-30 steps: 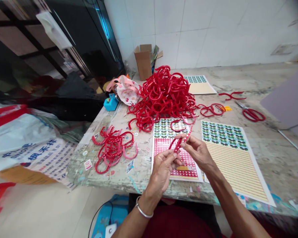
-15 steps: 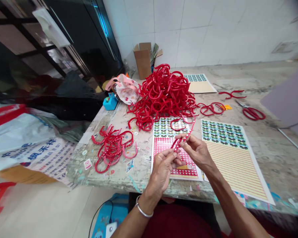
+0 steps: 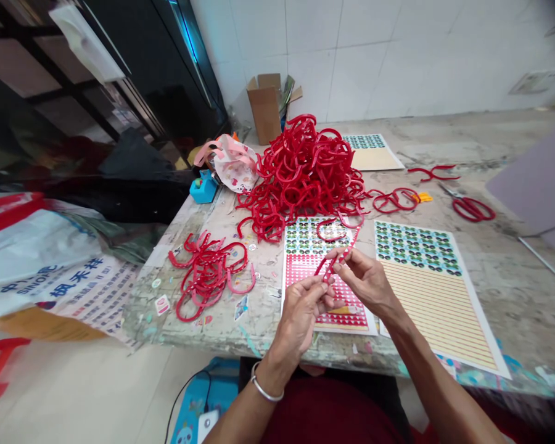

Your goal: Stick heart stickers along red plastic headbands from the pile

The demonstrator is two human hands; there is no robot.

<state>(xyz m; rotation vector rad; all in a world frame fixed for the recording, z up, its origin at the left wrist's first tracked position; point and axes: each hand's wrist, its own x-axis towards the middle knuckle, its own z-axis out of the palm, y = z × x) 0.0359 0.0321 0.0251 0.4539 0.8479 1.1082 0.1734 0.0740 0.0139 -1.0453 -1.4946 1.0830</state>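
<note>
My left hand (image 3: 303, 311) pinches a thin red curved band (image 3: 320, 266), which looks like a headband, above a sheet of stickers (image 3: 300, 290). With closed fingers, my right hand (image 3: 365, 280) grips a red strip with white hearts (image 3: 355, 237), its free end pointing up and away. The strip runs along the band between both hands; fingers hide where they meet. One loose red headband (image 3: 330, 237) lies on the top part of the sheet. Beyond it rises a big heap of red headbands (image 3: 305, 172). To the left is a smaller pile with heart-patterned strips (image 3: 210, 271).
A second sticker sheet (image 3: 437, 308) lies to the right, and another sheet (image 3: 374, 159) behind the heap. Red-handled scissors (image 3: 472, 208) and a yellow clip (image 3: 424, 197) lie at right. A blue tape dispenser (image 3: 203, 189), a pouch (image 3: 234, 165) and a cardboard box (image 3: 263, 114) stand at the back left.
Both hands stay together over the sheet with only slight finger movement along the band and strip. The view has shifted a little.
</note>
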